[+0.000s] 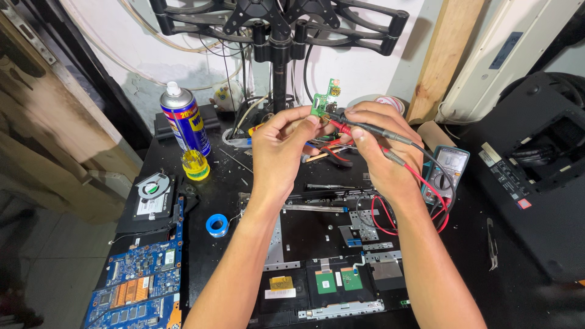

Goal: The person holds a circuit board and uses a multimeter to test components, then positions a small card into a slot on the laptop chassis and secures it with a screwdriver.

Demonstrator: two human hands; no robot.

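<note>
Green and thin, the small circuit board (322, 100) is pinched at its lower edge between the thumb and fingertips of the left hand (281, 146), raised over the opened laptop chassis (329, 256) in front of the black stand (279, 55); it is judged light, stiff and fragile, best gripped by its bare edges and kept clear of the soldered parts. Just beside it, the red and black probes (356, 131) are clamped together in the closed fingers of the right hand (381, 146), their tips touched to the board, with leads trailed to the multimeter (448, 173).
</note>
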